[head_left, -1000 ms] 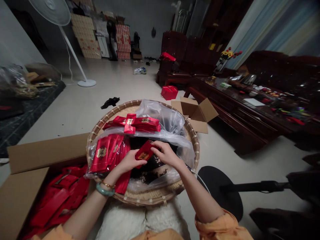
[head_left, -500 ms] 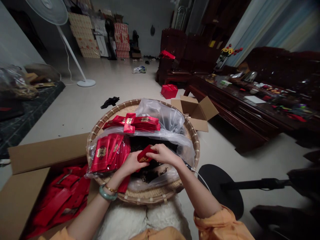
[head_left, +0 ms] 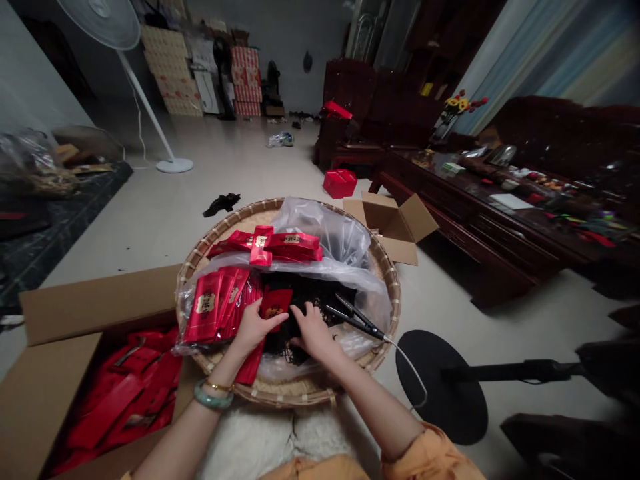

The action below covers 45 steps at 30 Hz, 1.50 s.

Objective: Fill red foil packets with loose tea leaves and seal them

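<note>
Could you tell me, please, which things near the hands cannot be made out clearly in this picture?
All in the head view:
The dark material in the tray: too dim to identify, and the right hand covers part of it.
The writing on the red packets: too small to read.
The cardboard box: cut off by the left and bottom edges, so part of its red contents is out of view.

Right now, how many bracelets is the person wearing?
2: a green jade bangle and a thin gold bracelet, both on the left wrist; the right wrist shows none.
</note>
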### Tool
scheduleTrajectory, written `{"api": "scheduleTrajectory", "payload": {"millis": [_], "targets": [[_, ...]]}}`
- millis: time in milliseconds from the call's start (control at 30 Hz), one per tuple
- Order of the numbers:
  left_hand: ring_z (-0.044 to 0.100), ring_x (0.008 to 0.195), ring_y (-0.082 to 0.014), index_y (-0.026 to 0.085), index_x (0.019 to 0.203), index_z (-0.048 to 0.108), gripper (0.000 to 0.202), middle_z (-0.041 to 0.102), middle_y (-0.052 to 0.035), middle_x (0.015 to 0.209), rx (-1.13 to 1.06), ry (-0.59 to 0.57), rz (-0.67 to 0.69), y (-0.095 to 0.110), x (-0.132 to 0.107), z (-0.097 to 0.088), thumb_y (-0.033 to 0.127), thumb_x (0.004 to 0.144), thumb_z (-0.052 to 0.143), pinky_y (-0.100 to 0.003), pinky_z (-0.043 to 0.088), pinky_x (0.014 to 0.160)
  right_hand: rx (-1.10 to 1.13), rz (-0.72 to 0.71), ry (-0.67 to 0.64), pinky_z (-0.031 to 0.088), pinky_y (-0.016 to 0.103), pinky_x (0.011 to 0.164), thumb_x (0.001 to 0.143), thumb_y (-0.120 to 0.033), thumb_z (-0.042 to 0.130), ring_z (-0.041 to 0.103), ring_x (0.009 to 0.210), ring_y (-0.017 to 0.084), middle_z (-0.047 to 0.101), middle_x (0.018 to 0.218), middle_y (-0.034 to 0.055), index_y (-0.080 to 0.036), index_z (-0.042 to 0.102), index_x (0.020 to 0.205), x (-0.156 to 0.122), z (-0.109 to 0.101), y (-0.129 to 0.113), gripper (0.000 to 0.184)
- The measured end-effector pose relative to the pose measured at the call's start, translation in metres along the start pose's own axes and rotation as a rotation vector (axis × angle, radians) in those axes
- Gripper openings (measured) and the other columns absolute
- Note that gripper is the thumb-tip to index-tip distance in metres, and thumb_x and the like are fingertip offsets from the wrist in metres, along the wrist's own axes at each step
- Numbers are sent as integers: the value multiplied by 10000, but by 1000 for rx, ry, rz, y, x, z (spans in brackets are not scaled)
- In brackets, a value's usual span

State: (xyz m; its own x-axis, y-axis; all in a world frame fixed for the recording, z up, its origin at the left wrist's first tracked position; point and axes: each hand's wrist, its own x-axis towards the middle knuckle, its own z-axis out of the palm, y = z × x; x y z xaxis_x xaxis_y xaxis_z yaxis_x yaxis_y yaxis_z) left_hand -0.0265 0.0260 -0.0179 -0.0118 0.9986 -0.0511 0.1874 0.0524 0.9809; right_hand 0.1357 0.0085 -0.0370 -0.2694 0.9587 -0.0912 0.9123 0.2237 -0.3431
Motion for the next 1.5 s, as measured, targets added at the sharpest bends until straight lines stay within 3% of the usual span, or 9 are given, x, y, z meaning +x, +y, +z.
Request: {"api": "scheduleTrajectory", "payload": {"millis": [167, 300, 467, 567, 633, 867, 1067, 1233, 1500], "targets": [[693, 796, -250, 94, 900, 648, 487, 736, -116, 872, -38, 1, -15, -6, -1, 0, 371, 529, 798, -389, 551, 775, 99, -47, -33, 468, 341, 797, 729, -31, 551, 565, 938, 214, 539, 1049, 98, -190, 582, 1022, 9, 1, 4, 336], [695, 795, -245, 109, 887, 651, 464, 739, -97, 862, -40, -5, -10, -6, -1, -1, 377, 536, 792, -385, 554, 774, 699, 89, 59, 470, 325, 769, 649, -53, 576, 567, 825, 181, 562, 832, 27, -186, 573, 775, 17, 0, 24, 183], [696, 797, -240, 117, 899, 655, 427, 742, -89, 866, -11, -39, 13, -1, -3, 1, 355, 562, 767, -375, 559, 772, 1242, 246, 26, 479, 276, 553, 715, -262, 514, 579, 613, 151, 581, 709, 2, -197, 522, 829, 19, -5, 35, 131], [693, 822, -239, 116, 928, 654, 433, 739, -96, 903, -13, -62, 37, 0, -4, 4, 342, 574, 760, -380, 549, 804, 1707, 289, -57, 501, 309, 615, 733, -317, 485, 634, 711, 177, 643, 806, 55, -185, 544, 872, 15, -14, 34, 201], [690, 833, -241, 115, 947, 652, 446, 736, -98, 918, -3, -78, 46, -2, -4, 5, 343, 579, 760, -384, 545, 813, 1878, 306, -95, 513, 354, 678, 762, -344, 463, 650, 788, 204, 663, 849, 87, -174, 566, 877, 12, -24, 34, 230], [682, 843, -247, 111, 983, 650, 470, 730, -103, 932, 45, -117, 58, -7, -2, 11, 342, 589, 758, -388, 535, 815, 1911, 176, 44, 507, 432, 783, 827, -438, 434, 635, 992, 266, 691, 985, 115, -190, 592, 927, 13, -72, 30, 310], [677, 805, -232, 125, 971, 655, 448, 736, -73, 892, 68, -142, 36, 2, -3, 23, 318, 580, 760, -361, 542, 768, 1763, -5, 211, 484, 436, 869, 851, -531, 398, 625, 1020, 270, 695, 974, 90, -195, 626, 945, 18, -105, 2, 417], [674, 815, -236, 111, 981, 649, 479, 731, -85, 904, -1, -177, -11, 5, -2, 30, 312, 562, 767, -357, 536, 766, 1649, -54, 219, 479, 403, 887, 846, -635, 345, 630, 991, 248, 690, 938, 92, -171, 643, 953, 23, -106, -16, 562], [662, 846, -247, 111, 964, 650, 467, 727, -84, 919, -28, -211, -31, 3, 4, 33, 298, 551, 760, -379, 508, 819, 1552, -114, 210, 423, 409, 969, 837, -682, 343, 638, 964, 225, 701, 930, 82, -171, 659, 1002, 27, -90, -12, 624]]}}
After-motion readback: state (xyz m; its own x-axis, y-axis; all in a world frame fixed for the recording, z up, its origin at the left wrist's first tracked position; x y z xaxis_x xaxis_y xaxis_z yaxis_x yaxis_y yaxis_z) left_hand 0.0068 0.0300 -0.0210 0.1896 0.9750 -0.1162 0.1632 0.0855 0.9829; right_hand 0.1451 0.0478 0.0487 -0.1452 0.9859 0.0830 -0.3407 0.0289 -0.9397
